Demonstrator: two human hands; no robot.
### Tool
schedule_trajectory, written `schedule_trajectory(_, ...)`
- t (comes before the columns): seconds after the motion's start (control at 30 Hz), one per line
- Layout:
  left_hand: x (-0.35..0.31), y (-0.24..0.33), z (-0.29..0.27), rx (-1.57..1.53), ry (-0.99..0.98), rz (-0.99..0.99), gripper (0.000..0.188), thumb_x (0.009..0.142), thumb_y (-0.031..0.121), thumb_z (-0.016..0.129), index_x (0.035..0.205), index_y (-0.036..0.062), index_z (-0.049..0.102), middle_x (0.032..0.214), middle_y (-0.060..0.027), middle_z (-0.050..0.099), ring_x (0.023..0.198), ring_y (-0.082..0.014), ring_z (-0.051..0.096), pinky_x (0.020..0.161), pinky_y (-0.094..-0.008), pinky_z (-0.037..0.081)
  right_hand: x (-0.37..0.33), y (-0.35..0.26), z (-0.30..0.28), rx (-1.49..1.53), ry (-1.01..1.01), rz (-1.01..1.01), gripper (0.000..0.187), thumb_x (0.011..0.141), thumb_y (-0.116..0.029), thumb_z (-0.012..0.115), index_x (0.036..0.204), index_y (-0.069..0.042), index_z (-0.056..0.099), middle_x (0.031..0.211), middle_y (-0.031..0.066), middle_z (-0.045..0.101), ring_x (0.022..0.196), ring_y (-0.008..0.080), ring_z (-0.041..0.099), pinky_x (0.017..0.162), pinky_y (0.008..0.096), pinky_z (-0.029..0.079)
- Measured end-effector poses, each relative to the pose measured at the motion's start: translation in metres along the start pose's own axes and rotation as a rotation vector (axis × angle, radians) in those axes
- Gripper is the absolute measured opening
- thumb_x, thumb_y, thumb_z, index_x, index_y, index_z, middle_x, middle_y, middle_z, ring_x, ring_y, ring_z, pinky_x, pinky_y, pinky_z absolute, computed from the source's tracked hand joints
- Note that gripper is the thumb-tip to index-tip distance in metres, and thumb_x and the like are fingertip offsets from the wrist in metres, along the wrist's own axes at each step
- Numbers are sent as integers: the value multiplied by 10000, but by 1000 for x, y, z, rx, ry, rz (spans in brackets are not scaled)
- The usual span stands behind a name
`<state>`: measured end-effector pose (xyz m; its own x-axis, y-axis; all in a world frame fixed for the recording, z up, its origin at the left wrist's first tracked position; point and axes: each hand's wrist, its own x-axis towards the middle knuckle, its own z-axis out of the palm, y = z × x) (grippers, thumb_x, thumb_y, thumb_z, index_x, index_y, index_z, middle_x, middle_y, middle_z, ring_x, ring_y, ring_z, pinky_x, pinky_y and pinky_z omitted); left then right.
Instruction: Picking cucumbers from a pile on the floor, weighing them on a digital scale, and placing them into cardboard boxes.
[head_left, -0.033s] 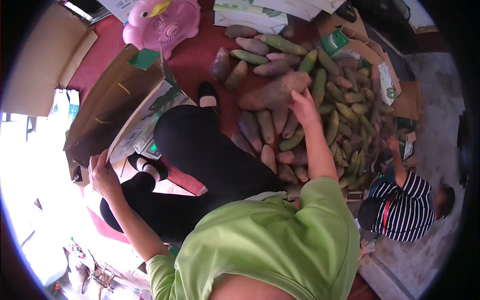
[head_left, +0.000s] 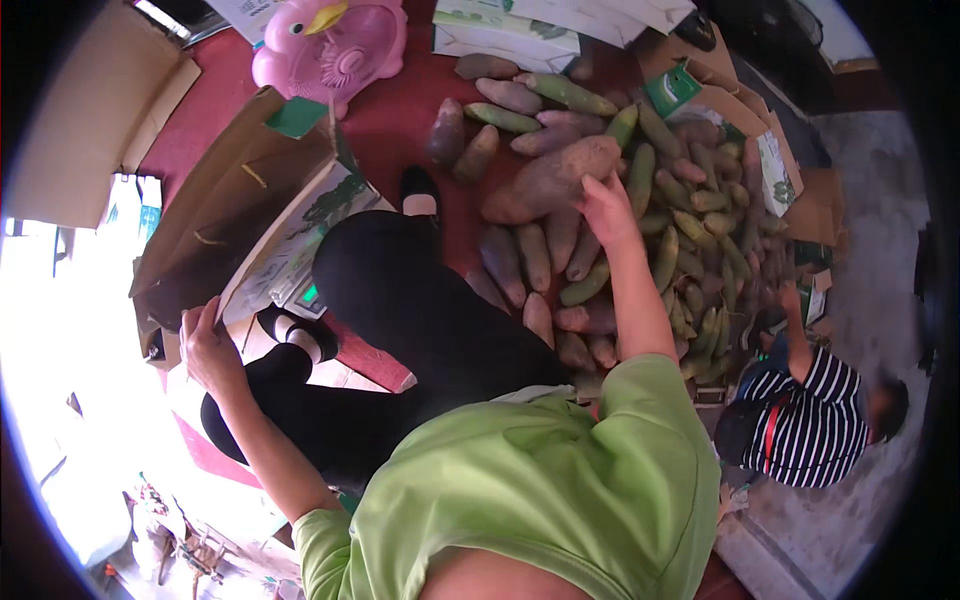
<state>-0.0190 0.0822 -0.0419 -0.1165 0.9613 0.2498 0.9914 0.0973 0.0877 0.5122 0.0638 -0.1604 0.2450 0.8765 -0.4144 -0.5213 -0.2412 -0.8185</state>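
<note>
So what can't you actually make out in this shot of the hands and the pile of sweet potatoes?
Head view only:
- Inside of the cardboard box: hidden by its flap; the left hand rests on its edge.
- Right hand on the big sweet potato: its fingertips are hidden, so the grip is unclear.
- Lower pile: blurred, partly covered by the arm and the green shirt.
- Person in the striped shirt: hands blurred, near the rim.
</note>
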Motion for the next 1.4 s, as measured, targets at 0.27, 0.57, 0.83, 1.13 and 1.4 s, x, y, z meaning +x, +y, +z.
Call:
schedule_trajectory(0.27, -1, 3, -9, -23, -10, 4, 281, 734, 25, 564, 930, 167, 707, 853, -31, 583, 875, -235, 578, 774, -361, 455, 10, -70, 171, -19, -450, -223, 669, 724, -52, 698, 1310, -83, 379, 1231, 70, 501, 1139, 227, 500, 944, 389, 423)
schedule_trajectory(0.57, -2, 3, -16, -7, -19, 18, 215, 776, 79, 567, 916, 175, 699, 824, -8, 576, 833, -204, 579, 718, -341, 440, -3, -78, 369, -631, -974, -590, 679, 656, -83, 778, 1249, -91, 447, 1175, 53, 533, 1078, 171, 515, 920, 334, 427)
schedule_trajectory(0.83, 4, 2, -20, 11, -68, 50, 172, 814, 118, 561, 912, 176, 691, 819, -9, 574, 814, -203, 575, 701, -339, 436, 53, 30, 452, -1557, -1426, -558, 750, 590, -197, 775, 1248, -56, 442, 1127, 192, 573, 1054, 331, 547, 894, 386, 442)
schedule_trajectory(1.13, 3, 4, -22, -30, -113, 6, 210, 791, 101, 561, 937, 167, 698, 839, -17, 586, 843, -226, 581, 714, -358, 462, 72, 101, 454, -2290, -1534, -227, 581, 673, -213, 746, 1203, -65, 559, 1192, 158, 579, 1110, 305, 543, 935, 415, 424)
schedule_trajectory(1.4, 8, 11, -24, -54, -116, 16, 299, 739, 6, 561, 960, 149, 702, 855, -41, 593, 848, -251, 586, 721, -371, 473, 86, 109, 457, -2280, -1702, -281, 454, 763, -305, 660, 1119, -26, 625, 1182, 159, 589, 1092, 313, 549, 903, 437, 438)
